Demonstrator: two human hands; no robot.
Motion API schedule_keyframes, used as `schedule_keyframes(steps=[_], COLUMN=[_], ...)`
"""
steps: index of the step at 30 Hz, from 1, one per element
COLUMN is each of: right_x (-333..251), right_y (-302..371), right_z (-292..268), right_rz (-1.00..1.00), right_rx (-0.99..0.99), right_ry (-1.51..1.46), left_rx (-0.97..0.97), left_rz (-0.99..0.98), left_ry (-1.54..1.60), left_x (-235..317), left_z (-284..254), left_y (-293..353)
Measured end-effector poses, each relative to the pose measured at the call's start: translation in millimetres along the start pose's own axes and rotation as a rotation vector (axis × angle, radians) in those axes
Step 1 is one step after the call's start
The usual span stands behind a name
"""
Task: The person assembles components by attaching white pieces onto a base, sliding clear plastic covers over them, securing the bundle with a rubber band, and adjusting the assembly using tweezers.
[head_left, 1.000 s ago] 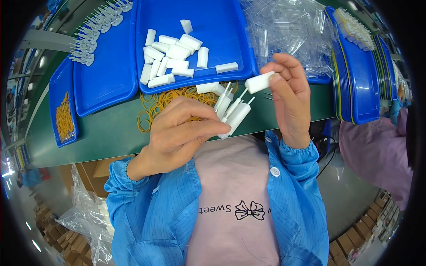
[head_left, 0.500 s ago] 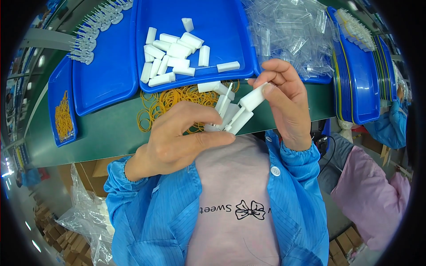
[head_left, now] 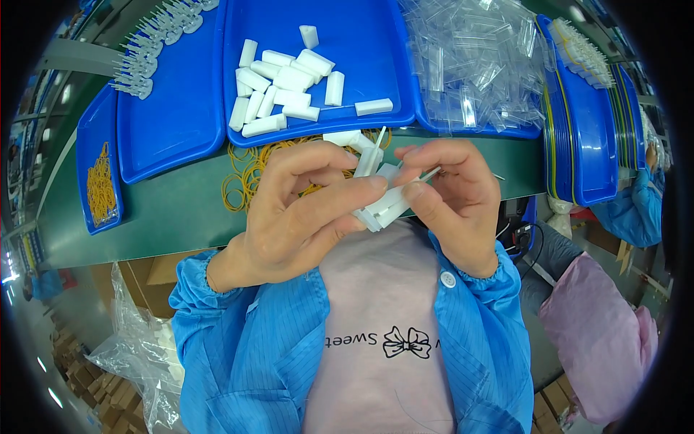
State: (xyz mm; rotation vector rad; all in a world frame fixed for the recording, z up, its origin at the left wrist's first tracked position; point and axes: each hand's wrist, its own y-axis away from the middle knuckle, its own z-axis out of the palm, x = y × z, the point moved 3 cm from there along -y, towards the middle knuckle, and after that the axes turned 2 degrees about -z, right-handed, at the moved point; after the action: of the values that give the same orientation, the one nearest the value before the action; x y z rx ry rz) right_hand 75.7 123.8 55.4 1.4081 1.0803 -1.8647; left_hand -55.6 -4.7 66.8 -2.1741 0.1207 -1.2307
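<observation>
Centre frame: left hand (head_left: 289, 213) curled, grip pinching white blocks (head_left: 392, 211); right hand (head_left: 459, 206) curled, grip on same; desk (head_left: 159, 210) edge beneath, green top showing mid-left

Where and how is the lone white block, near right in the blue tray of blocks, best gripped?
Probably pinch the white block mid-length by its long sides, from above: it lies sideways, apart from the other blocks, with the tray's near rim close by.
</observation>
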Motion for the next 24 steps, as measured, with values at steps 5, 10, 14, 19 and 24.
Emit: schedule_keyframes(steps=[5, 10, 14, 19, 24], right_x=[1, 3, 26, 59, 66], right_y=[0, -13, -10, -3, 0], right_z=[-2, -9, -23, -1, -4], right_rz=[0.008, -0.069, -0.055, -0.158, -0.175], right_rx=[-0.019, 0.057, -0.050, -0.105, -0.082], right_ry=[-0.011, 0.071, 0.553, 1.035, 0.987], left_rx=[-0.016, -0.172, 0.094, 0.253, 0.200], left_rz=[-0.049, -0.217, -0.377, -0.448, -0.410], left_ry=[-0.053, -0.057, 0.005, 0.171, 0.032], left_x=[2, -16, -29, -37, -38], left_z=[-1, -9, -27, -35, -41], left_y=[-5, 0, 6, 11, 13])
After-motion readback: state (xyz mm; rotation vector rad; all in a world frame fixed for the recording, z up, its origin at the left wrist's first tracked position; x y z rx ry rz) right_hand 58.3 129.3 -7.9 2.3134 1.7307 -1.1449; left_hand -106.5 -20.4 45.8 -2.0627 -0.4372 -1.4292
